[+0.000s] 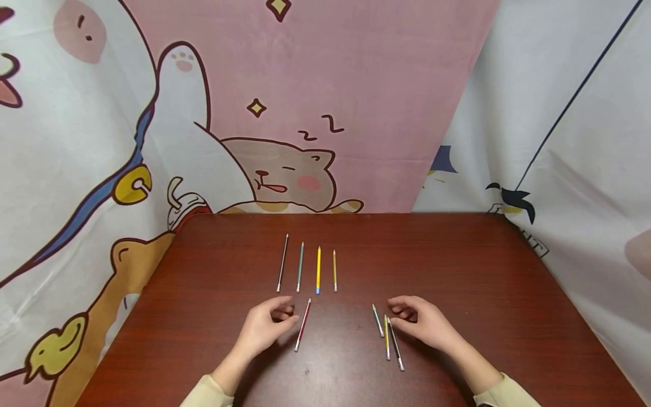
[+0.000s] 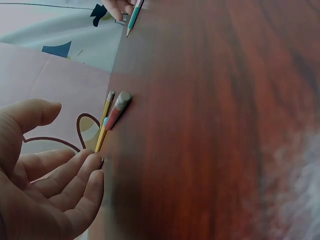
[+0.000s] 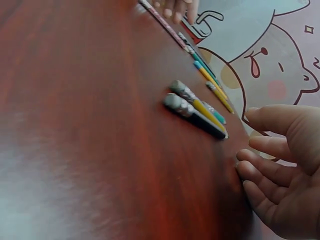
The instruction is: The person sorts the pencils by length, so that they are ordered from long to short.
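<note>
1. On the reddish-brown worktop (image 1: 483,282), eight pencils lie flat, sharpened points facing away from the person, blunt ends towards the person.
2. Left hand (image 1: 264,327): grip relaxed, fingers bent lightly, thumb standing well apart from them in the left wrist view. Nothing held.
3. Red pencil (image 1: 303,325): lies slantwise just beside the left thumb, on its inner side. Contact cannot be confirmed.
4. Right hand (image 1: 427,325): grip likewise relaxed, with a wide gap between thumb and fingers. Nothing held.
5. Beside the right hand, a loose group of three: short teal pencil (image 1: 377,320) farthest left, yellow pencil (image 1: 386,337) in the middle, black pencil (image 1: 395,345) nearest the hand. The last two lie close at their points and spread towards their blunt ends; whether they touch cannot be determined.
6. Beyond the hands, a spaced row of four, left to right: dark pencil (image 1: 282,263), dark teal pencil (image 1: 300,267), blue-ended yellow pencil (image 1: 319,269), gold pencil (image 1: 334,271).
7. Behind the worktop hangs a cartoon-printed cloth (image 1: 376,85).
</note>
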A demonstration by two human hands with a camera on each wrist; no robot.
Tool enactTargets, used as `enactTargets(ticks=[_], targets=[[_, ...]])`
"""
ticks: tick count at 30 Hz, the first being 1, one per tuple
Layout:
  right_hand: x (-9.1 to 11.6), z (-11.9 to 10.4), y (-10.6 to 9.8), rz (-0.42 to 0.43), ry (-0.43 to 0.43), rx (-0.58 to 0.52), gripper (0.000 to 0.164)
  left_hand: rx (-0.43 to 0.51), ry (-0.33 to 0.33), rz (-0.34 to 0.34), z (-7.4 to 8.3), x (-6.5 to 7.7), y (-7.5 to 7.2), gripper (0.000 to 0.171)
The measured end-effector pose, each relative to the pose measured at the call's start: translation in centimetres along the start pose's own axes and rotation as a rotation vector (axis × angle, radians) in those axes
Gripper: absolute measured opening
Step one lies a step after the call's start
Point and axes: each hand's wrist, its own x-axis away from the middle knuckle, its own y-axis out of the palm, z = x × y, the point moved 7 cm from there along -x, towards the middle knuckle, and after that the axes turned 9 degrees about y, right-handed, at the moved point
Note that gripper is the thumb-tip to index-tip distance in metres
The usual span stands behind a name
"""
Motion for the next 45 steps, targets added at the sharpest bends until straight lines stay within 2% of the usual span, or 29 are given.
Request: enactTargets(ticks=[10, 19, 23, 31, 36, 45], targets=[[1.8, -0.3, -0.1, 0.104, -0.091, 0.090, 0.040, -0.106, 0.042, -0.057, 0.0, 0.0, 1.1, 0.047], [2.7, -0.7, 0.0, 0.146, -0.178, 0.140, 0.049, -0.222, 0.108, -0.050, 0.2, -0.1, 1.5, 0.049], [2.8, -0.7, 0.0, 0.148, -0.193, 0.145, 0.050, -0.244, 0.126, -0.051, 0.3, -0.2, 1.7, 0.051], [3.1, -0.5, 0.1, 0.136, -0.182, 0.184, 0.051, -0.247, 0.145, -0.064, 0.1, -0.2, 1.9, 0.052], [3.4, -0.7, 0.2, 0.157, -0.181, 0.230, 0.053, -0.242, 0.153, -0.086, 0.0, -0.3, 2.0, 0.054], [3.6, -0.4, 0.7, 0.152, -0.111, 0.312, 0.061, -0.259, 0.147, -0.116, -0.2, -0.2, 2.3, 0.058]])
